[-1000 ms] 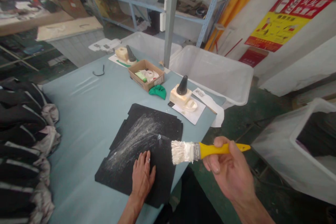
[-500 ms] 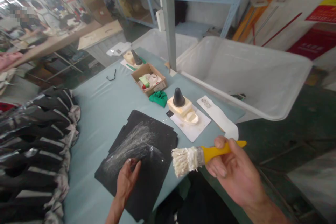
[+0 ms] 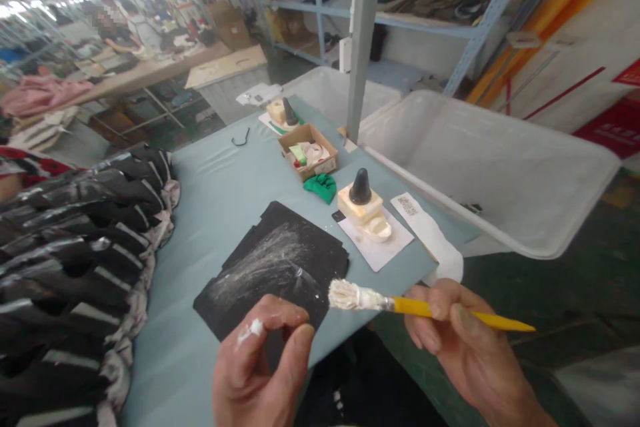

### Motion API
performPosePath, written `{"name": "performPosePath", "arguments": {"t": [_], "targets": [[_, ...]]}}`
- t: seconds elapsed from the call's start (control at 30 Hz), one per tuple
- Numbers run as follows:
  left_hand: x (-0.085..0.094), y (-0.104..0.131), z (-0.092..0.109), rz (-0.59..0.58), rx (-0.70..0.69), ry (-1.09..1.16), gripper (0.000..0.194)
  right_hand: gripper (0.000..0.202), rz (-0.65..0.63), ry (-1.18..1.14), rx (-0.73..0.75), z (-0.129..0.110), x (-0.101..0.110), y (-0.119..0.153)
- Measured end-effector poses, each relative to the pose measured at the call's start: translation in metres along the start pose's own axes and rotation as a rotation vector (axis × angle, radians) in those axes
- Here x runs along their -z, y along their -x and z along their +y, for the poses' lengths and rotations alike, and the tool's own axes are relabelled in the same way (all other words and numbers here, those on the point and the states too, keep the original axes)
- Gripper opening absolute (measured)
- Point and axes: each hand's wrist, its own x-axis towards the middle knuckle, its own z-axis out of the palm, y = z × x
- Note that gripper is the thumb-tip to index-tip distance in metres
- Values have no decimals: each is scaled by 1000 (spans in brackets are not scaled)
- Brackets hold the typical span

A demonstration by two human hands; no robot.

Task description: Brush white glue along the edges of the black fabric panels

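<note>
My right hand (image 3: pixel 465 333) is closed around the yellow handle of a paintbrush (image 3: pixel 415 307). Its bristles point left and are caked with a whitish substance. Left of the bristle tip, my left hand (image 3: pixel 263 353) is raised, thumb and forefinger pinched together; whether anything small is between them I cannot make out. A white smear marks one of its knuckles. Beneath and beyond that hand lies a black sheet (image 3: pixel 270 260) streaked with white. Beyond the brush, a cream-coloured holder (image 3: pixel 360 203) with a dark cone (image 3: pixel 361 185) on top stands on white paper (image 3: pixel 377 253).
Black pieces with pale strips (image 3: pixel 75 280) are stacked along the left of the blue-green table (image 3: pixel 210 180). A small cardboard box (image 3: pixel 320 163) and green cloth (image 3: pixel 321 187) sit farther back. A large translucent bin (image 3: pixel 480 160) and metal post (image 3: pixel 364 47) border the table. Another person (image 3: pixel 117 27) is far left.
My left hand has risen from the black sheet toward me and the brush, its fingers now pinched. The brush has turned edge-on in my right hand. The view has shifted left.
</note>
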Motion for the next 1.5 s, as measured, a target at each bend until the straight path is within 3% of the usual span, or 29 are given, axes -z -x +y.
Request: {"name": "performPosePath", "arguments": {"t": [0.1,0.2,0.3,0.4,0.57,0.87,1.27,1.5], "targets": [[-1,14,7,-7,29,91,16,31,-66,38,67,9,-3,7],[-4,29,4,26,102,146,15,26,-10,6,54,14,-12,13],[-7,38,0,-9,317,247,17,26,98,-34,-2,15,-30,20],[-10,40,0,-72,566,488,23,27,125,-35,-42,17,-45,29],[-11,39,1,5,759,754,36,25,104,-16,-64,23,-51,42],[-25,45,3,-4,854,907,43,23,-7,53,-87,14,-27,28],[-86,23,17,29,937,856,33,25,-53,72,-142,-19,23,-8],[-116,15,22,95,908,748,19,25,-56,179,-67,-28,53,-15]]}}
